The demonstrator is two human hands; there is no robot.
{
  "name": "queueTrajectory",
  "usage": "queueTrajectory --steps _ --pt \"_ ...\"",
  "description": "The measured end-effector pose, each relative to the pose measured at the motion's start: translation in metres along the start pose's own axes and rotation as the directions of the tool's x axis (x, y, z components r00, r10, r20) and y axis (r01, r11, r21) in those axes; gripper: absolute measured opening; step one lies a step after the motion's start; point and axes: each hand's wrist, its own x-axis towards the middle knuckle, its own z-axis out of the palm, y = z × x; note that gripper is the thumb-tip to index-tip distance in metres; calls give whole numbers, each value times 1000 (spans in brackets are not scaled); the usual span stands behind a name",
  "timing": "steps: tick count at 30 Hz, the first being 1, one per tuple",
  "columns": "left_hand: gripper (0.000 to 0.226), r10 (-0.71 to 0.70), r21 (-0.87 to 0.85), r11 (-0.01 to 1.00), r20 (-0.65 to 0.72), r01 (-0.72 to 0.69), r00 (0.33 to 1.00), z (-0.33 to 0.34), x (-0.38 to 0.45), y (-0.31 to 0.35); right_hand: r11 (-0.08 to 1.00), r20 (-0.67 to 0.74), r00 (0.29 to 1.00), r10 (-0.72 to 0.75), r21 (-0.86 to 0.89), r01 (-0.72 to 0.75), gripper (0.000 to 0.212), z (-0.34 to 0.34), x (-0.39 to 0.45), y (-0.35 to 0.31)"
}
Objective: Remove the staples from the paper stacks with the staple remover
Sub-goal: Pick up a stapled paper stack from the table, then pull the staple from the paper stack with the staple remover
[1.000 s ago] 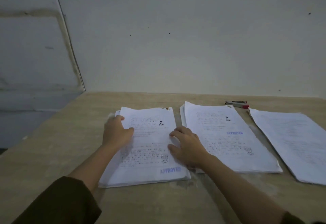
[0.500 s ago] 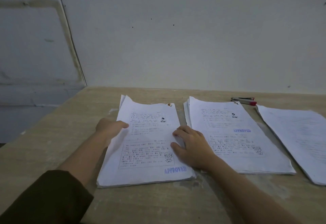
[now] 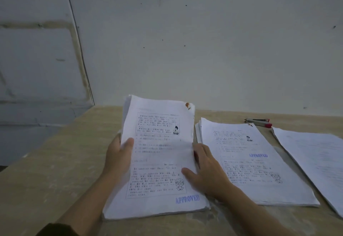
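Head view, first question — how far has the staple job got?

— Barely begun, I'd judge. The staple remover (image 3: pixel 258 122) lies untouched near the table's (image 3: pixel 55 161) far edge, toward the far right corner, with no hand on it.

— And the paper stacks?

— Three show. The left stack (image 3: pixel 157 161) is tilted up off the table, its near edge resting close to the table's near edge; a rusty mark sits at its far right corner (image 3: pixel 187 105), likely the staple, so it looks unremoved. The middle stack (image 3: pixel 250 165) lies flat just beside it, with a dark mark at its far right corner that I cannot make out. The right stack (image 3: pixel 315 157) runs off the table's right side.

— What are the hands doing?

— The left hand (image 3: pixel 118 154) grips the lifted stack's left edge, thumb curled over the top sheet, fingers behind. The right hand (image 3: pixel 206 170) has its fingers fairly straight along that stack's right edge, thumb pressing the page.

— What remains?

— Seemingly everything: fetching the tool and pulling each staple.
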Motion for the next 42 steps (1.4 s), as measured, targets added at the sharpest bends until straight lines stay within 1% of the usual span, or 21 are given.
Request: queueTrajectory --steps 2,3,4,5,6,8,9,10,13,17,18,20,23,25,28,30,33,35,37,39,42 --pt "18 75 -1 997 -5 -75 997 -3 -6 14 990 14 999 33 140 -35 86 -5 3 -2" --pt "18 117 -16 993 2 -117 993 -4 -7 19 985 14 999 29 170 -31 92 -8 6 -3" --pt "18 148 -25 989 1 -148 989 -5 -9 25 981 7 999 34 192 -35 96 -13 9 -7" --pt "18 187 -34 982 -10 -187 982 -5 -10 32 970 -34 999 33 242 -23 93 -19 14 -11" --pt "18 205 -55 977 -32 -206 978 -5 -11 39 941 -98 994 51 339 -14 81 -27 18 -18" --pt "18 216 -133 966 -60 -222 975 -2 -14 53 832 -242 962 129 554 28 42 -46 27 -36" --pt "19 237 -149 958 -73 -246 969 0 -15 59 793 -308 937 162 606 61 24 -55 31 -45" --pt "20 275 -145 947 -88 -285 957 2 -15 67 784 -368 913 174 613 97 12 -62 35 -53" --pt "21 392 -176 894 -140 -413 909 11 -11 86 745 -518 845 134 615 259 3 -79 42 -76" --pt "28 492 -187 838 -148 -513 858 23 -6 98 704 -656 747 110 582 407 8 -86 47 -82" --pt "29 503 -175 833 -155 -525 850 25 -4 96 707 -664 742 99 571 417 10 -83 49 -78" --pt "27 493 -153 841 -175 -519 852 25 2 89 713 -640 763 87 575 401 16 -76 53 -68" --pt "5 468 -121 863 -180 -491 865 25 13 81 706 -579 807 118 621 342 15 -72 60 -56" --pt "11 458 -123 866 -190 -484 868 24 16 80 730 -571 808 143 612 303 3 -74 65 -54" --pt "14 448 -123 868 -223 -481 866 24 21 82 762 -608 786 116 562 321 11 -76 73 -53" --pt "10 453 -116 864 -243 -489 858 22 26 84 747 -603 792 95 569 343 15 -79 74 -54" --pt "5 476 -83 864 -186 -496 860 17 32 88 653 -501 861 91 682 328 16 -82 73 -54" --pt "4 478 -81 867 -149 -492 866 15 34 88 677 -460 882 100 681 279 16 -80 74 -52" --pt "15 494 -72 860 -127 -505 860 15 34 86 706 -466 873 142 666 241 12 -79 75 -53" --pt "23 526 -33 844 -150 -536 837 15 31 88 712 -490 857 160 658 243 14 -78 74 -56" --pt "14 554 -90 809 -216 -581 804 14 26 96 687 -502 848 168 677 265 11 -85 70 -60"
